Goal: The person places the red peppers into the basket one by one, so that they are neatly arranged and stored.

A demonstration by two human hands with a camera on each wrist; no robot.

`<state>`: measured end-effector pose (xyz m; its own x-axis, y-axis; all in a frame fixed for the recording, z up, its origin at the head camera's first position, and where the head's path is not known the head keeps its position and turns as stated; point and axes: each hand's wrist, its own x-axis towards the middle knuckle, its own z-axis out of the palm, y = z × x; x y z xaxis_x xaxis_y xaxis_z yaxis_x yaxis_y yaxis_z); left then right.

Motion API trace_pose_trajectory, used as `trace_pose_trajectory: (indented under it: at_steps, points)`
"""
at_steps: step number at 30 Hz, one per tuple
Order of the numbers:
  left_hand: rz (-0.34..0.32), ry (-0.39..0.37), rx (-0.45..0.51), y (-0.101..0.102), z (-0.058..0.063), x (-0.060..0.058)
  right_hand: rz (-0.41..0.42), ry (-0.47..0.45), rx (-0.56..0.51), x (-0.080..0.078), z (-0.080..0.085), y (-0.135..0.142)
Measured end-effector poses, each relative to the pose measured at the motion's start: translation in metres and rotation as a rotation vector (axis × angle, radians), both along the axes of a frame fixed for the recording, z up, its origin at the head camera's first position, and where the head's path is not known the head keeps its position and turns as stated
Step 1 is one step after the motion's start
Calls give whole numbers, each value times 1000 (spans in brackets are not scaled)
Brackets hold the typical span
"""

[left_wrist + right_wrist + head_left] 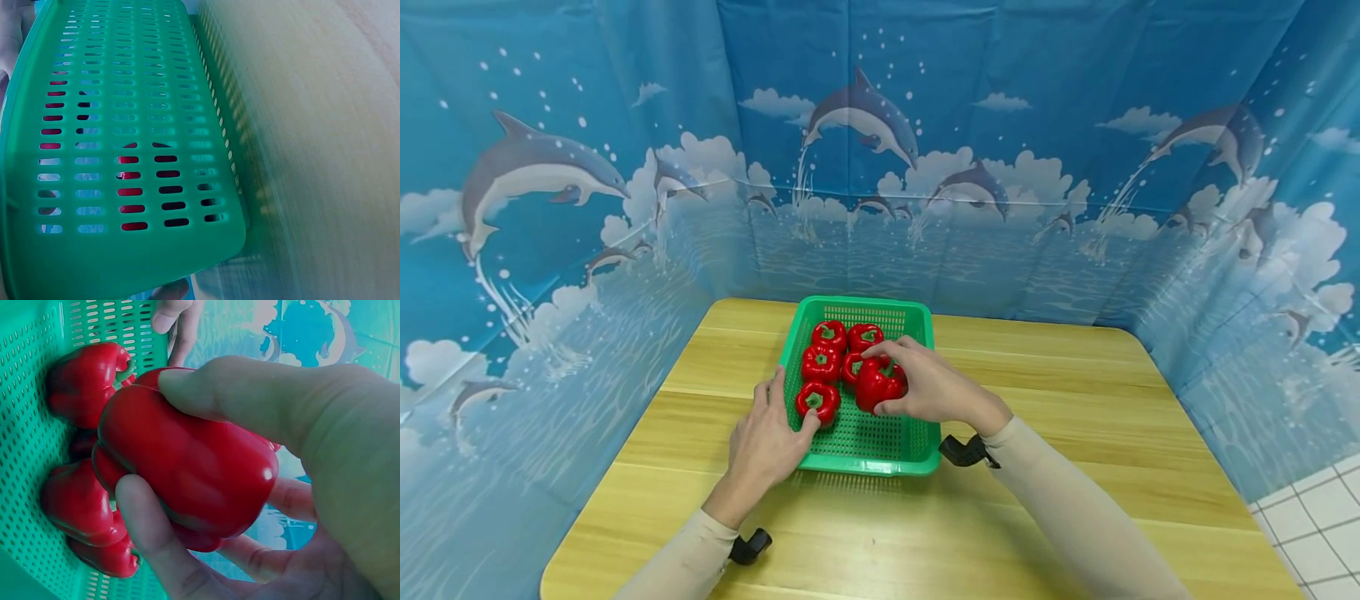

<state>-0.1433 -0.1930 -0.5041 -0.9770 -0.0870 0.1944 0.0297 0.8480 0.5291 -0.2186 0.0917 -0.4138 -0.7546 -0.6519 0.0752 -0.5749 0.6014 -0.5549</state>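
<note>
A red bell pepper [878,385] is in my right hand [934,385], above the green plastic basket [865,465]. In the right wrist view the thumb presses one side of this pepper [194,450] and the fingers curl round the other. My left hand [767,437] holds the basket's left side, fingers along the outside and thumb over the rim, close to the nearest bell pepper [817,403] inside. Several more red peppers stand in the basket, among them one at the left middle [822,363] and one at the back right [865,335]. The held pepper partly hides another.
The basket stands on a wooden table [1045,417]. Blue curtains [1037,250] printed with dolphins enclose the back and sides. White tiles [1315,517] show at the lower right. Through the slotted basket wall [125,250] in the left wrist view, patches of red appear.
</note>
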Motion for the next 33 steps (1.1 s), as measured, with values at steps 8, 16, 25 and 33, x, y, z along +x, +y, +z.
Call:
trace_pose_trajectory:
  at_steps: [8,16,25,33]
  points:
    - [3,-16,0,0,1,-1,25,-53,29,-7,0,-5]
    - [5,-25,3,0,1,-1,66,-77,88,-11,3,-10]
    - [3,-32,6,-1,3,0,144,-98,170,-13,2,-16]
    - [7,-34,9,0,3,0,175,-126,204,-15,-2,-20]
